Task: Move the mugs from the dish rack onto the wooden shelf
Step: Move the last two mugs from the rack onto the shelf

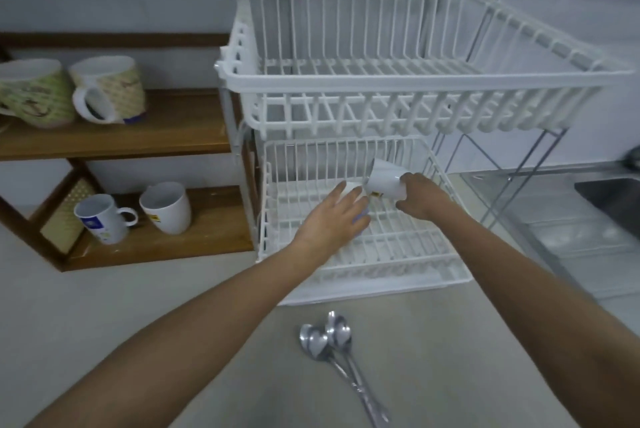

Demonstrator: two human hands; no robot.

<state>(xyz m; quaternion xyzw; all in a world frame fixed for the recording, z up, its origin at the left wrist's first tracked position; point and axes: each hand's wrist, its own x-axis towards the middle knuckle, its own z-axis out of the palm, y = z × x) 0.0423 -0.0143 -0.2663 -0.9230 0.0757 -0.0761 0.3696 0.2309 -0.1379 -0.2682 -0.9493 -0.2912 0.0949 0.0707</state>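
The white dish rack [346, 108] stands right of the wooden shelf [149, 136], so both remaining mugs must travel leftward. In its lower tier, the right hand [420, 199] grips a white mug [386, 181] tilted with its mouth toward the shelf, long axis running left-right. The left hand [332, 219], nearer the shelf, curls over a second mug [356, 192], mostly hidden; its grip looks closing, though I cannot tell

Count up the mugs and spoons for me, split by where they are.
Mugs on wooden shelf, upper level: 2
Mugs on lower level: 2
Mugs in dish rack lower tier, at the left hand and right hand: 2
Spoons on counter: 2
Total: 8
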